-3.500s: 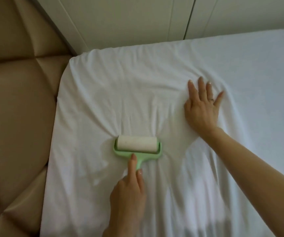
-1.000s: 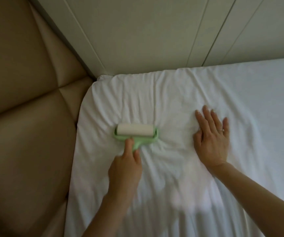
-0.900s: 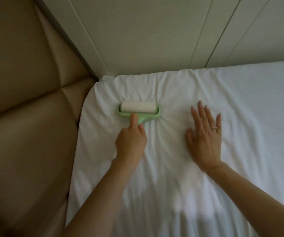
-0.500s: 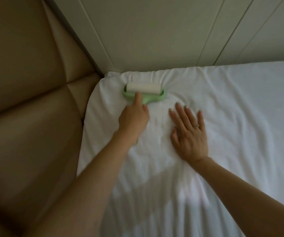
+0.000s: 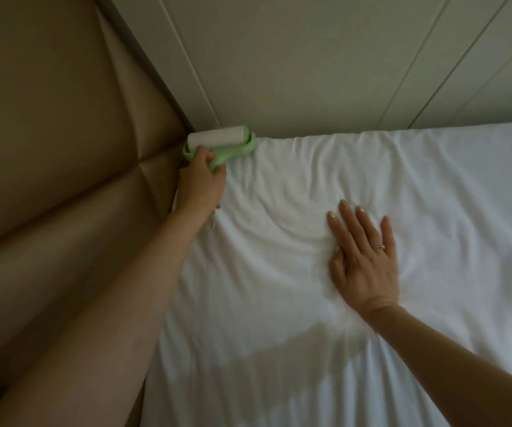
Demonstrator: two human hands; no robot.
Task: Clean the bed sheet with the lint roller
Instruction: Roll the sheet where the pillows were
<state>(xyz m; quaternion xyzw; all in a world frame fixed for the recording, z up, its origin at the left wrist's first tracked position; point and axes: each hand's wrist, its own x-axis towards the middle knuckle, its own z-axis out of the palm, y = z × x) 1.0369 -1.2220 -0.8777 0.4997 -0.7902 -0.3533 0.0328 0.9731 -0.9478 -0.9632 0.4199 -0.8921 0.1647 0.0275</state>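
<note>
A white bed sheet [image 5: 371, 186] covers the mattress and is wrinkled around the middle. The lint roller [image 5: 217, 139] has a green frame and a white roll. It sits at the sheet's far left corner, against the wall and the headboard. My left hand [image 5: 200, 180] grips its green handle, arm stretched forward. My right hand [image 5: 364, 257] lies flat on the sheet with fingers spread, a ring on one finger, well to the right of the roller.
A tan padded headboard [image 5: 57, 155] runs along the bed's left side. A pale panelled wall [image 5: 310, 63] borders the far edge. The sheet stretches on to the right and towards me.
My left hand has pushed the roller away and leftwards into the far corner of the sheet. My right hand has stayed flat on the sheet, shifting slightly.
</note>
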